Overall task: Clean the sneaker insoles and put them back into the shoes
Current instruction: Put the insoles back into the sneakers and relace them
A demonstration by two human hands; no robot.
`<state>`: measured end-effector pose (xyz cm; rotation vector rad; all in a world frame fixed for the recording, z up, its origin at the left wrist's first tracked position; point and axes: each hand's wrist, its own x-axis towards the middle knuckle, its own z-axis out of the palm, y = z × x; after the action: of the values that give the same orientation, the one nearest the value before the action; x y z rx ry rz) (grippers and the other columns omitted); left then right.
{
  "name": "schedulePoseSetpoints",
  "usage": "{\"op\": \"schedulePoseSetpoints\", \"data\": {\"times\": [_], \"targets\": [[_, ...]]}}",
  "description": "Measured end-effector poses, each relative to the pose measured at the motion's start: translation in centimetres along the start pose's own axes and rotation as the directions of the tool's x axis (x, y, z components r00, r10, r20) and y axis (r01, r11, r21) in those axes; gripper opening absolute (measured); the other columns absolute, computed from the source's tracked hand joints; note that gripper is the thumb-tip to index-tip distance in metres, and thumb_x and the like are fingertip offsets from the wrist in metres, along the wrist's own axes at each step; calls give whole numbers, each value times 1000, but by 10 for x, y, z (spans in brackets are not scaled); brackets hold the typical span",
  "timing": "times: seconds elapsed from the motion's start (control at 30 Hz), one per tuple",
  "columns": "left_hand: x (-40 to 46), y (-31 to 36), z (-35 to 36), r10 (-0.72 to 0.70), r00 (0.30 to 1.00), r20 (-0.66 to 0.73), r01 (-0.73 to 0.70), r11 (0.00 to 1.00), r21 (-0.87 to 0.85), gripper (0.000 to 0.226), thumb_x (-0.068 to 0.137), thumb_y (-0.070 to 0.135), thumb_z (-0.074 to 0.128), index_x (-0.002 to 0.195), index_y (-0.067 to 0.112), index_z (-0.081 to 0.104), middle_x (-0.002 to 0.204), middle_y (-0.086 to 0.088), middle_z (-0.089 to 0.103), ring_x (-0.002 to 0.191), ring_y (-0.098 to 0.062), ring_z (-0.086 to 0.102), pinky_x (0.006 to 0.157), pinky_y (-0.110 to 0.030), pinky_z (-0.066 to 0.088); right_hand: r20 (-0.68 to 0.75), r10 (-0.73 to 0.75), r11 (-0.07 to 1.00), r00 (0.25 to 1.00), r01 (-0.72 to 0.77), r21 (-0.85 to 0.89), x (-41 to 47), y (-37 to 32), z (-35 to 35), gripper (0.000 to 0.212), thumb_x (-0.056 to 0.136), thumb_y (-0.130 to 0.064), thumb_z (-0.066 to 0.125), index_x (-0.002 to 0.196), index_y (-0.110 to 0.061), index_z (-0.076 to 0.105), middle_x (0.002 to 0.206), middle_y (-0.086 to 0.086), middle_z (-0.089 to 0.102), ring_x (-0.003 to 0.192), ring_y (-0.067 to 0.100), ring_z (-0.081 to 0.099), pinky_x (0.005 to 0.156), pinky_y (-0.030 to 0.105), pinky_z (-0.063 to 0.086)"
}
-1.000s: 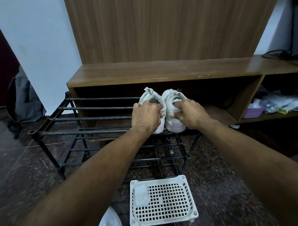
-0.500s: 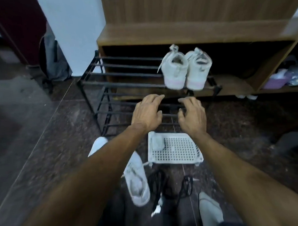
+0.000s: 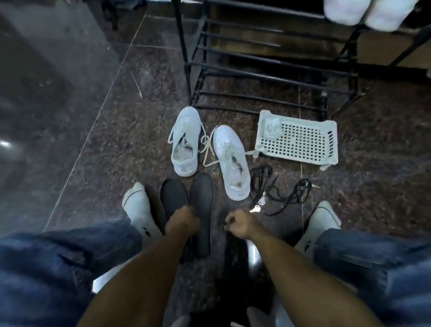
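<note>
Two white sneakers, one on the left point(image 3: 184, 142) and one on the right point(image 3: 231, 160), lie on the dark floor with loose laces and their toes pointing away from me. In front of them two dark insoles point(image 3: 201, 200) lie side by side. My left hand point(image 3: 183, 222) rests on the insoles, its fingers curled onto them where the two meet. My right hand point(image 3: 239, 223) hovers just right of the insoles with its fingers closed, and I see nothing in it.
A white perforated basket point(image 3: 306, 145) holding a crumpled cloth point(image 3: 269, 126) sits right of the sneakers. A black metal shoe rack point(image 3: 267, 63) stands behind, with a white-pink pair point(image 3: 350, 4) on it. A tangled black cord with keys point(image 3: 279, 193) lies beside my right hand. My socked feet point(image 3: 138, 210) flank the insoles.
Both hands let go of the white-pink pair on the rack and drew back down to the floor. My view tilted down to the sneakers and insoles, and my left hand closed on the insoles.
</note>
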<state>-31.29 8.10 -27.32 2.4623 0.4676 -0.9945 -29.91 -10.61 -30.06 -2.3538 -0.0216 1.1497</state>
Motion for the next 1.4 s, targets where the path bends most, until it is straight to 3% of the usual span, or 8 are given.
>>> {"op": "schedulePoseSetpoints", "data": {"times": [0.4, 0.53, 0.63, 0.8, 0.9, 1.07, 1.23, 1.4], "targets": [[54, -22, 31, -224, 974, 39, 220, 887, -407, 43, 92, 18, 53, 135, 18, 53, 128, -13, 58, 111, -33, 57, 92, -36, 51, -64, 373, 837, 926, -306, 454, 68, -35, 69, 50, 74, -41, 63, 120, -22, 54, 118, 7, 65, 108, 32, 61, 94, 39, 49], [60, -21, 32, -282, 959, -20, 246, 867, -434, 36, 93, 21, 53, 130, 19, 54, 124, -13, 60, 111, -33, 58, 87, -34, 47, -81, 313, 850, 946, -241, 469, 77, -41, 62, 11, 84, -23, 64, 81, -14, 60, 98, 12, 69, 96, 29, 64, 79, 31, 48], [57, -19, 27, -308, 945, -114, 208, 828, -520, 37, 94, 39, 55, 122, 15, 53, 118, -14, 62, 108, -36, 58, 83, -35, 44, -112, 229, 888, 967, -160, 430, 69, -40, 51, 29, 87, -20, 62, 65, -16, 43, 76, 6, 58, 76, 25, 57, 66, 28, 38], [42, -8, 13, -175, 959, -224, -9, 771, -636, 40, 95, 42, 56, 113, 8, 67, 100, -13, 70, 93, -33, 64, 76, -38, 52, -175, 52, 883, 983, 36, 468, 44, -37, 29, 12, 86, -10, 59, 86, -22, 59, 84, 2, 67, 83, 22, 64, 73, 31, 52], [31, 6, 2, -133, 950, -281, -87, 754, -652, 35, 94, 39, 58, 107, 9, 71, 97, -11, 72, 90, -31, 66, 74, -35, 51, -207, -24, 862, 978, 125, 491, 29, -36, 22, 54, 73, -26, 63, 125, -35, 51, 112, -4, 68, 103, 17, 64, 91, 41, 52], [21, 34, -13, -144, 953, -265, -54, 783, -620, 31, 90, 40, 63, 98, 11, 72, 94, -11, 72, 92, -31, 66, 78, -34, 52, -262, -182, 823, 948, 293, 487, 0, -33, 5, 83, 62, -34, 83, 131, -39, 38, 116, -14, 62, 106, 3, 61, 86, 30, 53], [23, 65, -23, 54, 985, -165, -150, 742, -654, 34, 91, 36, 64, 90, 2, 67, 62, -5, 65, 53, -13, 64, 53, -24, 51, -404, 24, 878, 914, 175, 446, -10, -12, -17, 75, 61, -50, 77, 126, -39, 42, 104, -13, 68, 95, 12, 66, 80, 35, 55], [43, 87, -27, 212, 934, -289, -328, 830, -452, 36, 89, 49, 54, 78, 18, 68, 74, -4, 69, 70, -23, 63, 67, -35, 51, -498, 175, 878, 849, 94, 470, -7, 15, -50, 59, 75, -33, 72, 128, -30, 47, 110, -3, 68, 99, 23, 65, 86, 37, 53]]}}
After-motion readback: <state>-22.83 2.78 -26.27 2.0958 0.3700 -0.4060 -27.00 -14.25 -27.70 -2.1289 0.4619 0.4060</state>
